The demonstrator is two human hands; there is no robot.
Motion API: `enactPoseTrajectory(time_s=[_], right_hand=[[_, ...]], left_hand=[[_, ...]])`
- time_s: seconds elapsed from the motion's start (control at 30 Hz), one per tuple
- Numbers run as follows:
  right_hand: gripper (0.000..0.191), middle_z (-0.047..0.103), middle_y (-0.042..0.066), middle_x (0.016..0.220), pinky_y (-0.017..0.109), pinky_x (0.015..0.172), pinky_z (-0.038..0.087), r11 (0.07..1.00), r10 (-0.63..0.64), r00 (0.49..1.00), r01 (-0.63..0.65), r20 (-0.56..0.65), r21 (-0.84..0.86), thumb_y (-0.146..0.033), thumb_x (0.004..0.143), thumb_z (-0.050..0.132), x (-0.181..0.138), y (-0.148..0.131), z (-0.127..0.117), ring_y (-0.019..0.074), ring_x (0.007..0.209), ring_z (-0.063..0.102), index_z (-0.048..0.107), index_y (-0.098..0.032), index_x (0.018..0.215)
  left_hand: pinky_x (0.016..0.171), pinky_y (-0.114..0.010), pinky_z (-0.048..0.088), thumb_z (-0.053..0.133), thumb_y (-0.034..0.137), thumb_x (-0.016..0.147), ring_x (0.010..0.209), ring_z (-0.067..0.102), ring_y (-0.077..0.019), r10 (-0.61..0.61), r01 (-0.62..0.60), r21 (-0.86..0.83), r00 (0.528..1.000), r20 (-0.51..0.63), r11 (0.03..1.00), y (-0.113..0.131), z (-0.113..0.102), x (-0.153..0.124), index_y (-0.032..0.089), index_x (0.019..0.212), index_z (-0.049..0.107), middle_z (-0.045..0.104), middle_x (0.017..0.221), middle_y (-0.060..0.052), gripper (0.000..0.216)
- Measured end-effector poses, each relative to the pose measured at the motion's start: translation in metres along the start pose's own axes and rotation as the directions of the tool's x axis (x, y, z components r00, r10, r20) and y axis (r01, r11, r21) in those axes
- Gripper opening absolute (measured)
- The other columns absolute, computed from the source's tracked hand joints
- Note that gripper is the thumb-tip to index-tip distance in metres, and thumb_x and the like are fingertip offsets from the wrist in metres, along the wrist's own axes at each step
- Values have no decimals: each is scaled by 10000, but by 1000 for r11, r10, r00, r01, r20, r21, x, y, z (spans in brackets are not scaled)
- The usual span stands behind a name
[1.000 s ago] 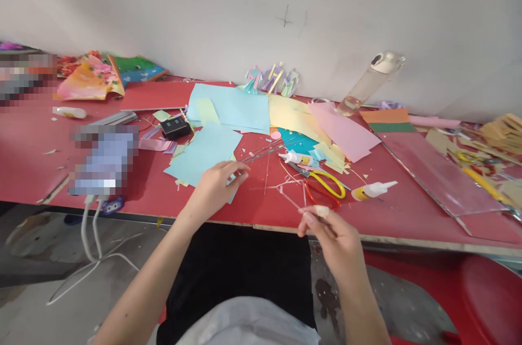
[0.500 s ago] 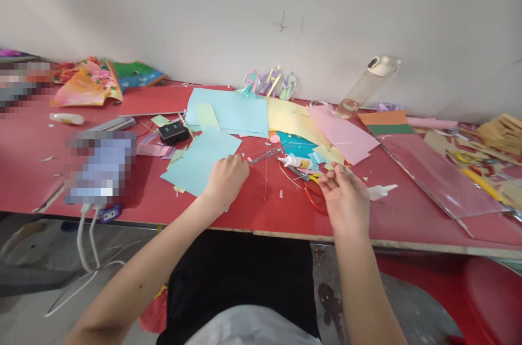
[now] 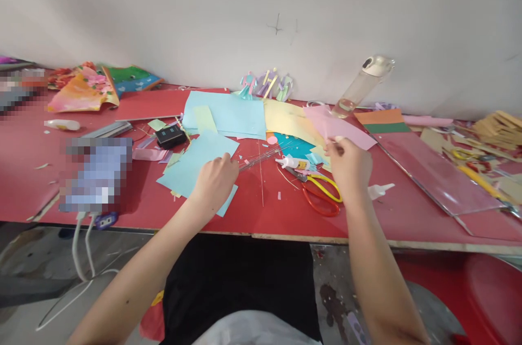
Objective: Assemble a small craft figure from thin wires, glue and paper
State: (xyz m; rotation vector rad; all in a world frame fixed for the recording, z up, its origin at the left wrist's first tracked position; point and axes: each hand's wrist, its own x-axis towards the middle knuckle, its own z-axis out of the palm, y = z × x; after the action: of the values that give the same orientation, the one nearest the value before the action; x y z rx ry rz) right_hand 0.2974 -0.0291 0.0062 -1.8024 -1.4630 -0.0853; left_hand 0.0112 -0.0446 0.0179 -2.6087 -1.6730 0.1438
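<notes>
My left hand (image 3: 216, 179) is closed over the light-blue paper sheet (image 3: 190, 168), on the ends of a bundle of thin wires (image 3: 263, 158) that points to the right. My right hand (image 3: 350, 162) is raised over the right side, thumb and fingers pinched together beside the pink paper (image 3: 350, 130); what they hold, if anything, is too fine to make out. Between the hands lie a white glue bottle (image 3: 294, 163) and scissors (image 3: 320, 195) with one yellow and one red handle. A single thin wire (image 3: 261, 182) lies on the red table.
Small paper figures (image 3: 267, 84) lean at the wall beside a tilted water bottle (image 3: 361, 89). A black box (image 3: 170, 136) and a blurred phone-like device (image 3: 98, 171) with white cables are at left. Yellow paper (image 3: 287, 119) and wood strips (image 3: 499, 130) lie farther back and right.
My right hand has turned over from palm up and moved up toward the pink paper, uncovering the scissors' handles. The left hand has shifted slightly left, still with the wires.
</notes>
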Motion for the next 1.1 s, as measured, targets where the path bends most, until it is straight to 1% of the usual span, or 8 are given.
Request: enactPoseTrajectory(time_s=[0.1,0.27,0.43,0.6,0.77,0.87,1.0,1.1], right_hand=[[257,722,179,1090,430,872,490,932,-251,962,270,105,-242,-165,922,499,2,-2,9,330,1041,642,686,-126,1093],[238,724,144,1009,390,831,487,752,-514,706,644,487,-140,-102,912,500,-14,-10,24,290,977,647,669,-118,1079],[170,713,125,932,421,799,487,732,-547,700,666,460,-144,-157,948,509,-17,-10,25,298,915,646,656,-139,1032],[226,674,124,1101,430,882,509,818,-575,806,573,138,60,-230,969,535,-27,-27,8,283,1049,621,604,-200,1182],[309,600,80,1021,317,676,554,874,-405,897,325,174,360,-295,975,531,-49,-53,-2,221,905,617,618,-269,1270],[368,602,64,1043,271,601,545,834,-352,868,119,352,539,-332,989,513,-65,-65,0,176,806,613,581,-324,1350],[401,655,39,1137,310,738,579,711,-323,773,-182,546,679,-370,1002,493,-83,-81,7,150,778,637,528,-362,1401],[405,661,49,1187,347,817,572,734,-326,730,-205,600,648,-376,1004,479,-90,-88,11,186,884,652,531,-338,1404]], left_hand=[[561,-279,449,395,-114,770,759,685,-268,-18,18,-16,1000,8,1000,-3,-2,-4,87,884,644,657,842,-144,340],[554,-283,416,399,-31,860,751,690,-266,-69,69,-62,998,9,996,-8,-1,-9,100,922,642,679,819,-129,283],[546,-294,380,392,71,930,758,692,-269,-104,105,-130,994,14,986,-15,8,-12,132,939,650,701,848,-112,266],[570,-295,357,405,107,940,788,689,-259,-118,118,-187,993,9,975,-18,14,-14,155,972,652,719,914,-101,254],[556,-298,321,410,76,914,762,681,-250,-125,125,-218,992,16,968,-13,12,-16,161,962,651,723,907,-88,261],[549,-299,311,411,73,914,754,680,-247,-113,115,-229,993,20,967,-9,11,-17,155,985,654,721,913,-92,266],[549,-301,313,416,91,921,747,681,-255,-96,99,-238,995,25,966,-7,9,-15,145,983,659,718,880,-101,256],[547,-305,320,415,114,926,741,683,-265,-104,106,-242,994,23,964,-8,7,-15,150,983,664,724,869,-103,257]])
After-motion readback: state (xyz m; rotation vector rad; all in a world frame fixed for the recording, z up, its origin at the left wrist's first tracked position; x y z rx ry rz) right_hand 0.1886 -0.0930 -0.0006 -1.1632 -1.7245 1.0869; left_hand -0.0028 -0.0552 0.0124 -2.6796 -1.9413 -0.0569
